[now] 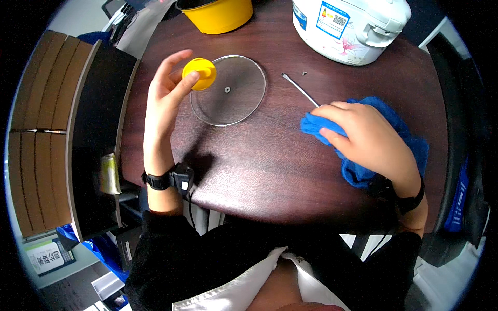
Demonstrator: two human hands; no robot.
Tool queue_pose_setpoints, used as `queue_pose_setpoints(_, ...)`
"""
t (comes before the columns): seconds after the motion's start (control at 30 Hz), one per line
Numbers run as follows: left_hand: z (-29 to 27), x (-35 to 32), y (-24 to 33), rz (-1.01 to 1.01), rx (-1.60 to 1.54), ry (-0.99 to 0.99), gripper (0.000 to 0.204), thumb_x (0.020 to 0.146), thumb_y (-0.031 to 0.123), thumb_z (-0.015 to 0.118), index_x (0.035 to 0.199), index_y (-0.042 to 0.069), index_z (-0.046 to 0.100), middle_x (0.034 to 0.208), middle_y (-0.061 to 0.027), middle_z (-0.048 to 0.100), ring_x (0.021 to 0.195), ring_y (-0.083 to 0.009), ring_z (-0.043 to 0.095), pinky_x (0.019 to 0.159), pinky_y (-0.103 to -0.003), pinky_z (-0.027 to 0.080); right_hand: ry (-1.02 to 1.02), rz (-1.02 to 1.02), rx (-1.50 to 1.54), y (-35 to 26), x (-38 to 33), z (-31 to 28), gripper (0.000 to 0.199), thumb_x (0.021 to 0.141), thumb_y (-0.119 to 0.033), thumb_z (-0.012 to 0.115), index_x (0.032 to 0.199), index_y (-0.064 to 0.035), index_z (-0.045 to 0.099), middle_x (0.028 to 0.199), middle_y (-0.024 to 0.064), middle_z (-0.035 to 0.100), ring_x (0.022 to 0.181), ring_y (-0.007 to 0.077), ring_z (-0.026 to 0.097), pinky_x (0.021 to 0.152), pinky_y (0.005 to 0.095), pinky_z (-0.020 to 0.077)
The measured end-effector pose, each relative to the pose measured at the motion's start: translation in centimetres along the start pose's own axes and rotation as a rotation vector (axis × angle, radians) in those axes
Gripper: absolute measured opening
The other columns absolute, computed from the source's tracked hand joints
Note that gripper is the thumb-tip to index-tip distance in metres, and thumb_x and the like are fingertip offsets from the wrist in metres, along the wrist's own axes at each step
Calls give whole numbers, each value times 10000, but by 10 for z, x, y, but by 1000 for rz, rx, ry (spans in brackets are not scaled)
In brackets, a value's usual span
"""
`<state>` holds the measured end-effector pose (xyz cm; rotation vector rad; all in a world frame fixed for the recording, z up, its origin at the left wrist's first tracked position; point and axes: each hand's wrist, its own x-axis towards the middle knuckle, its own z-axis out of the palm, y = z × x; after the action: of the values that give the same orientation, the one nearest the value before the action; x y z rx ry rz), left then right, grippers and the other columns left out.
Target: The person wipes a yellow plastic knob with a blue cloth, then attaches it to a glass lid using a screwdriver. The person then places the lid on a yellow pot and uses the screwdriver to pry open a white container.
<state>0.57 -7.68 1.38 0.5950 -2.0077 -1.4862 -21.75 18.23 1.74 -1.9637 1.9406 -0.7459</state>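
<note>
Between the thumb and fingers of my left hand [168, 85] is a round yellow lid knob [199, 74] with a raised grip. It is held over the left edge of a clear glass lid [233, 106] with a metal rim. The lid lies on the table, a small metal-ringed hole at its centre. Over on the right, my right hand [358, 127] is closed on a bunched blue cloth [316, 125]. A screwdriver's metal shaft [301, 90] points away from that hand; its handle is hidden. Beyond the shaft lies a small screw [304, 73].
A yellow pot [220, 18] stands at the far left of the dark wooden table [249, 155]. At the far right is a white rice cooker [358, 49]. Left of the table, a shelf unit [96, 140] stands beside brown boxes [44, 88].
</note>
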Motion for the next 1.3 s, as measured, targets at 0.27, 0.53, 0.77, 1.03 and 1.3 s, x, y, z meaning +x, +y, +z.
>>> queue_pose_setpoints(0.27,-10,7,-20,-89,146,-44,354,911,159,641,1234,28,575,1089,-111,660,991,-169,635,812,-293,534,-47,311,-293,16,-10,-37,221,855,-182,588,1045,-69,610,923,195,650,892,385,616,786,472,479)
queue_pose_setpoints(0.53,-22,7,-24,-62,72,132,380,915,220,643,1225,17,558,1076,-95,661,951,-150,645,761,-271,536,-62,624,-411,19,-6,-71,250,876,-189,610,1080,-45,594,1004,213,645,946,384,617,798,440,492)
queue_pose_setpoints(0.77,-19,10,-23,-16,54,130,385,900,308,662,1139,10,616,1018,-78,672,902,-134,649,739,-264,532,122,218,-499,-5,11,-60,276,853,-83,645,1112,-13,582,806,107,575,730,207,563,700,320,470)
queue_pose_setpoints(1.03,-22,1,-9,78,-137,129,362,855,326,714,975,-11,660,874,-103,704,709,-117,666,610,-228,544,-133,-59,-236,-60,140,-15,254,841,-207,686,1015,-41,606,693,81,557,600,205,557,578,323,462)
queue_pose_setpoints(1.3,-7,-3,-10,-29,-45,24,273,883,294,688,902,30,618,780,-47,661,654,-82,613,565,-216,496,-129,-270,117,-43,185,43,233,877,-233,655,916,-4,633,679,59,579,579,114,537,539,290,439)
